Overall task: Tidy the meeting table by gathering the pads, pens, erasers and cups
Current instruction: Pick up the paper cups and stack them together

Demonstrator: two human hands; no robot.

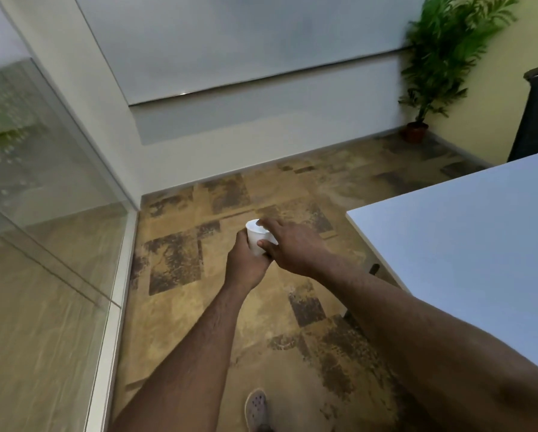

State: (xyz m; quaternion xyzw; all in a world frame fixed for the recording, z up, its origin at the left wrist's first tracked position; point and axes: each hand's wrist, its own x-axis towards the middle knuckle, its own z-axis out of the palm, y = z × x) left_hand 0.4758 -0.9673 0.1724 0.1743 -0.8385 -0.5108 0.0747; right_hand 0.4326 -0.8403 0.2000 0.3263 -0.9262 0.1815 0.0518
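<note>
A white paper cup (pixel 255 236) is held out in front of me above the floor, left of the white meeting table (pixel 467 238). My left hand (pixel 246 263) grips the cup from below and behind, fingers wrapped round its side. From the right, my right hand (pixel 288 247) pinches the cup with its thumb on the wall and its fingers over the rim. Whether this is one cup or a stack of cups I cannot tell. No pads, pens or erasers are in view.
A glass partition (pixel 43 213) runs along the left. A white wall with a whiteboard (pixel 246 51) stands ahead. A potted plant (pixel 433 73) fills the far right corner beside a dark chair (pixel 536 120). Patterned brown floor lies below; my shoe (pixel 256 408) shows at the bottom.
</note>
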